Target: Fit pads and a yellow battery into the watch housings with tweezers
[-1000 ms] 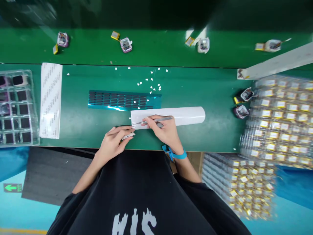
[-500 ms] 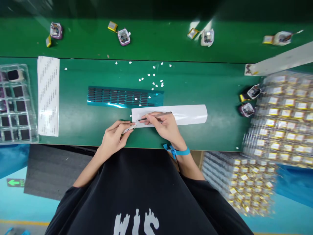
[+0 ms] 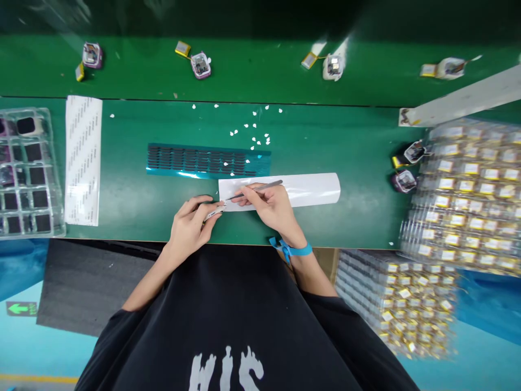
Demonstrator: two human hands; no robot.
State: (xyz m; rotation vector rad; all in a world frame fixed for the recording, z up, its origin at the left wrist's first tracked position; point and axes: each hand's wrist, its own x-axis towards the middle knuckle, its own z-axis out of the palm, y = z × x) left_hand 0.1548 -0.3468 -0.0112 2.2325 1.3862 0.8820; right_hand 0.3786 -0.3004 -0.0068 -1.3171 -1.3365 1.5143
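— Looking at the right hand (image 3: 273,209) first: what is it doing?

— It is closed around a pair of metal tweezers (image 3: 255,189), pinched like a pen. The tips point left and rest on the near-left corner of the white strip (image 3: 309,190) that lies flat on the green bench (image 3: 345,217).

— And the left hand (image 3: 191,228)?

— Fingers curled shut on a small pale part (image 3: 214,213), held just off the strip's left end, nearly touching the tweezer tips.

— Has anything shifted over the last second?

— Little. A second ago the tweezers lay flatter along the strip; now their rear end is tilted up and away from the body, and the tips have crept closer to the held part. The left hand has edged up toward the strip as well. I read that as the tweezers lifting something tiny off the liner beside the part, though whatever they carry is too small to see.

— What surrounds them?

— A teal sheet of dark pads (image 3: 207,161) just beyond the strip, white flecks (image 3: 254,133) scattered past it, and clear trays (image 3: 28,174) far left.
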